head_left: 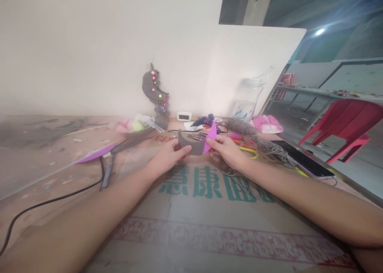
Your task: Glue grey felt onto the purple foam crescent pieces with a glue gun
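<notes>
Both hands hold a crescent moon shape (195,146) above the cardboard-covered table. Most of it is covered in grey yarn, while its right tip is bare purple. My left hand (172,150) pinches the grey left side between thumb and fingers. At the purple part, my right hand (226,147) grips with the thumb in front and fingers behind. Grey yarn (242,185) trails loosely on the cardboard beneath my right forearm. Behind the right hand lie scissors with yellow handles (249,151) and a red-handled tool (237,139).
A finished-looking grey moon with coloured pompoms (152,87) hangs on the white wall. Along the back stand a small digital clock (184,116), a blue glue gun (205,120), a grey yarn ball (239,125) and a clear jar (249,97). A phone (302,159) lies right; a black cable (60,196) crosses left.
</notes>
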`<move>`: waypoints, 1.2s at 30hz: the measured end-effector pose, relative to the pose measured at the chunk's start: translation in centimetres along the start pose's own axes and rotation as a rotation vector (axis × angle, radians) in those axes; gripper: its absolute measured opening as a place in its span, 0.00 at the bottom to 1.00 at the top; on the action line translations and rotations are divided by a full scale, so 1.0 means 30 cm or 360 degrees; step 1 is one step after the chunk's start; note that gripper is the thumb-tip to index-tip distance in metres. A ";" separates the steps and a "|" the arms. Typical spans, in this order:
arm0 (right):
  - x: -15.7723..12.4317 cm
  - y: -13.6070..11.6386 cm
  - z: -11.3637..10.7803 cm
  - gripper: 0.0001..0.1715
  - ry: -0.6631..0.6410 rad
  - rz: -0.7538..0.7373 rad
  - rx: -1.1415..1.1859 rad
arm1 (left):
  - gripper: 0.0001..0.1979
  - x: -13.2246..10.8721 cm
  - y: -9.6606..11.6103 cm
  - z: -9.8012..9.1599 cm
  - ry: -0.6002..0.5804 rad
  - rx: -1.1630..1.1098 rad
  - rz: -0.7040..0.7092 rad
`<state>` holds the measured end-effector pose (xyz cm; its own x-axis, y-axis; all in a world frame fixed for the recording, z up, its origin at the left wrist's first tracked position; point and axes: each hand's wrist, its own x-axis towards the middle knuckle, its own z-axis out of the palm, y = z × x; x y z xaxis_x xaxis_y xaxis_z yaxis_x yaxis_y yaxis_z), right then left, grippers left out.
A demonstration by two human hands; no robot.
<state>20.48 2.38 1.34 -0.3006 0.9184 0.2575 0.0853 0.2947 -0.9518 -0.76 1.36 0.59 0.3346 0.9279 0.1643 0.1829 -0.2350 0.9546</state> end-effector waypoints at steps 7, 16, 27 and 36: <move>0.000 0.010 -0.007 0.18 -0.0015 0.0036 0.0033 | 0.16 -0.004 0.008 0.004 -0.0012 0.0021 -0.0005; -0.010 -0.020 0.010 0.20 0.0084 0.0116 -0.0233 | 0.16 -0.012 0.015 0.015 -0.0031 0.0084 0.0045; -0.005 -0.005 -0.005 0.24 0.0011 -0.0055 -0.0178 | 0.15 -0.003 0.000 0.007 -0.0022 0.0038 0.0045; -0.010 -0.021 0.007 0.21 0.0066 0.0032 -0.0181 | 0.16 -0.011 0.010 0.012 -0.0013 0.0150 0.0032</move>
<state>20.32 1.87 1.82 -0.2586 0.9338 0.2472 0.1989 0.3019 -0.9324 -0.48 0.90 0.73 0.3466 0.9204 0.1809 0.2621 -0.2802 0.9235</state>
